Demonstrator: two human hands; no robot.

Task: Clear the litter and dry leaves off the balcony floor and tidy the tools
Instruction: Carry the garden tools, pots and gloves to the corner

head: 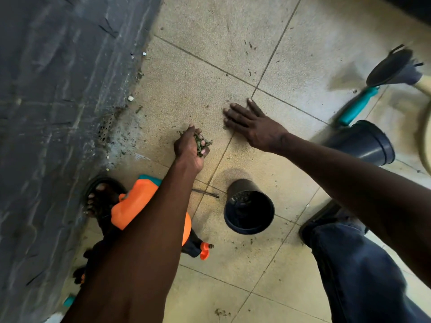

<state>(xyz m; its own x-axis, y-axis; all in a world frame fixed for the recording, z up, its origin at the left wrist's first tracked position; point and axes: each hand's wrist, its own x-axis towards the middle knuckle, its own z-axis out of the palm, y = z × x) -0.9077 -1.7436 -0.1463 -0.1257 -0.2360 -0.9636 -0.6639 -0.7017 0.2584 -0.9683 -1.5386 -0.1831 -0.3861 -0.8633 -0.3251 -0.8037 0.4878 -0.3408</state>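
Left hand (190, 145) at frame centre clenches dry leaves (201, 143); right hand (250, 122) lies flat, released, on the floor (233, 43). Leaves look light, crumbly: cup them loosely over the black pot (249, 207).

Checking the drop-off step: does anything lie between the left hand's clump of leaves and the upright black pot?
Nothing visible does. The left hand grips the dry leaves above bare floor tile; the upright black pot stands open-mouthed nearby. The right hand rests flat on the floor, off to the side.
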